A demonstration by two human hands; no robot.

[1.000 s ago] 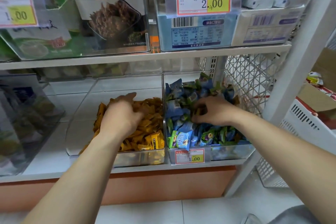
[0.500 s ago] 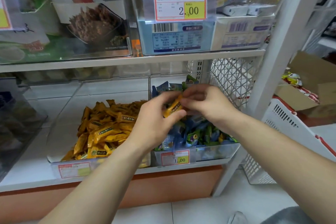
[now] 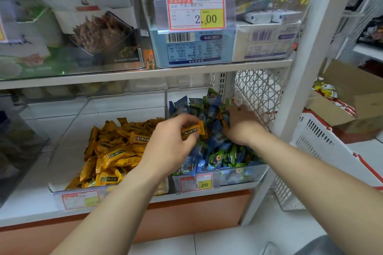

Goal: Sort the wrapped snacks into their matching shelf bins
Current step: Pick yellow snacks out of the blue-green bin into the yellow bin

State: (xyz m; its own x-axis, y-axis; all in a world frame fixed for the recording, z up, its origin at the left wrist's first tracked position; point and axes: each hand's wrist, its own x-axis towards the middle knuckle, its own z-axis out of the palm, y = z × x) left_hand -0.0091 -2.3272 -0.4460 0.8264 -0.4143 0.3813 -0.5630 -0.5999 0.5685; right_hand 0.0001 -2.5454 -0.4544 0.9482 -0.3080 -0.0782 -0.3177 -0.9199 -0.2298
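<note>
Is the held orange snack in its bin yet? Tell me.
No, the left hand pinches the orange snack over the blue snacks.

The left bin (image 3: 68,151) is touching the right bin (image 3: 244,176) at the lower shelf's (image 3: 27,203) front edge (snacks (image 3: 116,151) are lying in both).

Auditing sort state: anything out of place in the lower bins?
Yes. One yellow-wrapped snack is held over the blue-and-green bin, pinched in the left hand. It matches the yellow bin alongside, not this pile.
</note>
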